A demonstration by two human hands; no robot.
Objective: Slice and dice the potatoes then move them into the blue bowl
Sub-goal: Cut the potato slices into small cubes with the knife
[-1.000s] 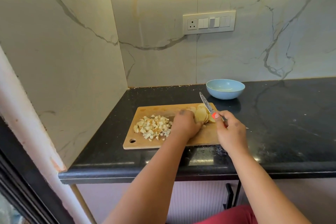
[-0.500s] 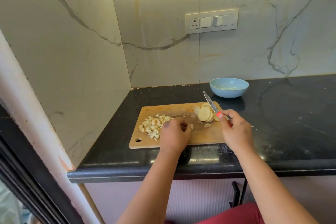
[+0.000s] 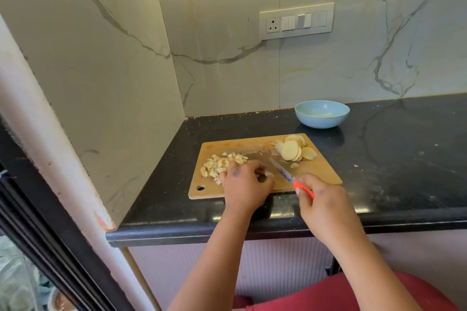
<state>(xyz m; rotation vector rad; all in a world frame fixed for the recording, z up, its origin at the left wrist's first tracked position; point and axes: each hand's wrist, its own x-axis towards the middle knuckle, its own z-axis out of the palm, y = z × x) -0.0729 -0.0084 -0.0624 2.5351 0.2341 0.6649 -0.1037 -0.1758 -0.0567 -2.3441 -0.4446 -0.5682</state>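
Observation:
A wooden cutting board [image 3: 321, 174] lies on the black counter. Diced potato [image 3: 217, 163] is heaped on its left part, and round potato slices [image 3: 293, 150] are stacked at its far right corner. A small scrap [image 3: 294, 165] lies just in front of the slices. My left hand [image 3: 243, 183] rests on the board's near middle with curled fingers holding a potato slice [image 3: 268, 174]. My right hand [image 3: 321, 201] grips a knife [image 3: 284, 171] by its red handle, blade pointing to the far left beside my left hand. The blue bowl [image 3: 322, 113] stands behind the board.
The black counter [image 3: 404, 159] stretches to the right and ends in a near edge just in front of the board. Marble walls close the left and back sides. A switch plate [image 3: 297, 21] is on the back wall.
My left hand has drawn a slice from the stack to the board's near middle. My right hand has brought the knife down from beside the stack to next to my left hand.

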